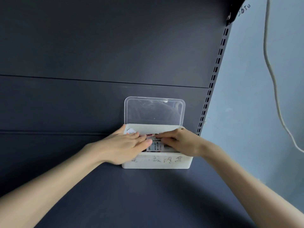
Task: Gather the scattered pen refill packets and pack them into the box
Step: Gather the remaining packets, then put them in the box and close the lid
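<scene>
Packets (155,146) are lying inside the white box (158,162), whose clear lid (154,111) is standing open against the dark shelf (131,195) back. Left hand (126,145) is pressing flat on them, probably levelling the stack; right hand (179,143) is pinching one packet's edge.

One translucent white plastic box (157,162) sits at the centre of the frame, with one clear hinged lid (154,111) standing open above it. Two bare hands reach into it: one left hand (125,145) at centre left and one right hand (179,142) at centre right. Between them, printed pen refill packets (155,146) show inside the box; at least two can be made out, but the hands cover the rest, so the full count cannot be told. One white paper scrap (130,131) lies in the box's upper left corner. One pale cable (271,71) hangs at the upper right, beside one slotted dark metal upright (213,76)
</scene>
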